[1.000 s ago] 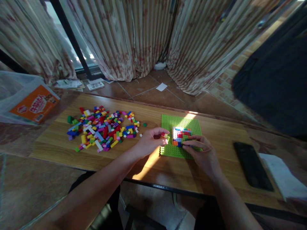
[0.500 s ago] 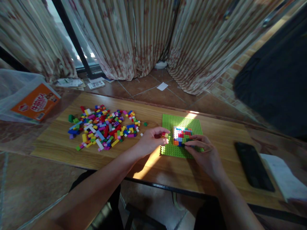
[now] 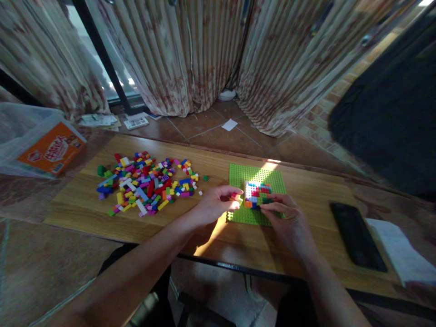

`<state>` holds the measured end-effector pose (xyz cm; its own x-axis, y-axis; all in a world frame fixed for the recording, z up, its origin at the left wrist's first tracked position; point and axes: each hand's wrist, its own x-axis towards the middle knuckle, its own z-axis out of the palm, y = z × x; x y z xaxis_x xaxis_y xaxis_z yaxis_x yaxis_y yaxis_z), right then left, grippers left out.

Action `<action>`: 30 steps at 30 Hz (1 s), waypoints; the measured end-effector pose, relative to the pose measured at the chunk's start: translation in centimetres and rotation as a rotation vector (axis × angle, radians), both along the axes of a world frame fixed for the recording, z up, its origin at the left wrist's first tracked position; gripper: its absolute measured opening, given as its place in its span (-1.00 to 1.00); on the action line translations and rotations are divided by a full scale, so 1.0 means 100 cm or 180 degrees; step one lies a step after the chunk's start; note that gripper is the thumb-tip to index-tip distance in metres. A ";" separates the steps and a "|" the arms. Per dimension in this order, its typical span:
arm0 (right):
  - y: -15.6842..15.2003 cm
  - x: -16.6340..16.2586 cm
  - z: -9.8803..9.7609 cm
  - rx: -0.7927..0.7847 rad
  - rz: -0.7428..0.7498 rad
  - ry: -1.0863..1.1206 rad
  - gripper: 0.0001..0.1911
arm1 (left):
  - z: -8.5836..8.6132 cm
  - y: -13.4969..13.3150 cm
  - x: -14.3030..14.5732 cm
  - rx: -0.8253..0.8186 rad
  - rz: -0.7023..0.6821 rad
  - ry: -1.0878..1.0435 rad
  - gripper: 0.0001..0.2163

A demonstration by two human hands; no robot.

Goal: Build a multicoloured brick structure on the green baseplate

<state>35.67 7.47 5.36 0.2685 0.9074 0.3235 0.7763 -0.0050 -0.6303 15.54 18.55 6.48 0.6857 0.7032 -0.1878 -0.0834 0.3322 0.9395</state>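
Note:
A block of multicoloured toy building bricks (image 3: 256,193) stands on a lime-green studded baseplate (image 3: 247,171). Just left of it, my left hand (image 3: 220,200) pinches a few small bricks (image 3: 236,197), red and yellowish green, between thumb and fingers. These are held near the plate's left edge, apart from the block. My right hand (image 3: 286,215) is closed at the block's front right corner, its fingertips touching it. A dark green brick (image 3: 268,200) shows partly between those fingertips; the fingers hide whether it is pressed down.
A wide heap of loose bricks (image 3: 143,186) covers the left of the wooden table (image 3: 200,245). A clear plastic bin (image 3: 30,113) with an orange label is beyond the left end. To the right lie a black phone (image 3: 357,236) and white paper (image 3: 400,250).
The view has shifted very slightly. Both hands keep nearly the same place and grip; the bricks in my left hand have tilted a little.

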 end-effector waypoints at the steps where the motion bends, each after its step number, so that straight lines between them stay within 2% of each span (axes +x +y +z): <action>1: 0.000 0.000 0.001 0.0007 0.0026 -0.0079 -0.87 | 0.000 0.000 0.000 0.0028 -0.0014 0.0017 -0.68; 6: 0.001 -0.010 0.012 0.0282 -0.0036 -0.0505 -0.90 | -0.003 0.002 0.000 0.0118 -0.0029 0.0013 -0.64; 12: 0.008 -0.037 0.027 0.0156 0.0346 0.0173 -0.84 | -0.004 -0.001 0.003 0.0053 -0.0147 -0.0051 -0.67; 18: 0.010 -0.051 0.027 -0.0095 0.0232 0.0398 -0.83 | 0.002 -0.006 0.003 0.0084 -0.0540 -0.0469 -0.78; 22: 0.012 -0.051 0.027 -0.0098 0.0252 0.0590 -0.84 | 0.007 -0.009 0.001 -0.0176 -0.0643 -0.0558 -0.81; 27: 0.013 -0.048 0.025 -0.0166 0.0203 0.0721 -0.84 | 0.006 -0.010 0.001 -0.0445 -0.0453 -0.0445 -0.80; 30: 0.013 -0.049 0.022 -0.0245 0.0144 0.0960 -0.82 | 0.003 -0.009 0.002 -0.0430 -0.0304 -0.0395 -0.79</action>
<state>30.81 8.74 7.52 0.3005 0.9393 0.1653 0.5549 -0.0312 -0.8314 15.77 17.63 6.75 0.7719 0.6080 -0.1858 -0.1579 0.4664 0.8703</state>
